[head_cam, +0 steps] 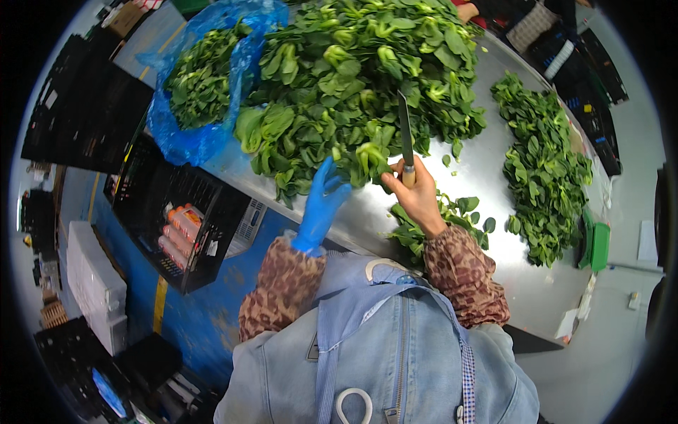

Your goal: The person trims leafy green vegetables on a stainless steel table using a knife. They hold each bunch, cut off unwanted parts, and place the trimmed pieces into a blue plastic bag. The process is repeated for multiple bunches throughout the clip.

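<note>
In the head view, my right hand grips a knife by its pale handle. The blade points away from me over a large heap of pak choi. Close to the fingers of that hand lies one pak choi head; whether they touch it I cannot tell. My left hand, in a blue glove, is at the heap's near edge with its fingers apart, and I see nothing held in it. Loose pak choi leaves lie beside my right wrist on the metal table.
A blue plastic bag holding greens stands left of the heap. Another long pile of greens lies on the right, near a green plastic object. Below the table's left edge, a black crate contains packaged goods. Another person's hand shows at the far side.
</note>
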Action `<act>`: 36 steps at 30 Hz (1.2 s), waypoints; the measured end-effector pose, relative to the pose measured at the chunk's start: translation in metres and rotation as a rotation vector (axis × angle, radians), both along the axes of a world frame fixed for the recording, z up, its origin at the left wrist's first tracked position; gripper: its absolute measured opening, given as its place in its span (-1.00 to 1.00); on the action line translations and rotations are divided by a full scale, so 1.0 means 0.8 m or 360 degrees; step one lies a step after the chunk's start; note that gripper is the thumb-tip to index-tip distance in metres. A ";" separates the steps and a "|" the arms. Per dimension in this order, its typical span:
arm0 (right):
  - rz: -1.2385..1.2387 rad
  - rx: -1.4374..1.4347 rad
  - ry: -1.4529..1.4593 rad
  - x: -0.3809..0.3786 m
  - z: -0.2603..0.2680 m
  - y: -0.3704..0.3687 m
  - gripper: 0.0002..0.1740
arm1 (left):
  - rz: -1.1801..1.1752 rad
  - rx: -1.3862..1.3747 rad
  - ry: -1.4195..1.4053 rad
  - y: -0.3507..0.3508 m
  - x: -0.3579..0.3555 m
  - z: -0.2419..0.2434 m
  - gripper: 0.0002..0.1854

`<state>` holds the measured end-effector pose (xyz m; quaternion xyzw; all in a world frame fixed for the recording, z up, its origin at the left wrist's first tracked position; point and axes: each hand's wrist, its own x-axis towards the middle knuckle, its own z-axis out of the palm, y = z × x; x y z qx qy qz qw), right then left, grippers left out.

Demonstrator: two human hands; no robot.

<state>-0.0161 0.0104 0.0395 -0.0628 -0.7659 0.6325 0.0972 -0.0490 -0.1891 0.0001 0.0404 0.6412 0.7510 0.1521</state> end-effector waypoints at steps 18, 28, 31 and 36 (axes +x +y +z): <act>-0.0064 0.0142 -0.0040 0.154 -0.027 0.121 -0.50 | -0.1351 -0.0221 0.0250 0.146 0.024 0.002 -0.42; -0.0207 -0.0018 -0.0387 0.152 -0.049 0.127 -0.73 | -0.0758 -0.0539 0.0501 0.166 0.034 -0.025 -0.75; -0.0376 0.0170 -0.0300 0.151 -0.060 0.126 -0.75 | -0.0658 -0.0502 0.0129 0.161 0.035 -0.013 -0.76; -0.0439 0.0257 -0.0093 0.155 -0.067 0.126 -0.80 | -0.0850 -0.0733 0.0233 0.158 0.052 0.013 -0.55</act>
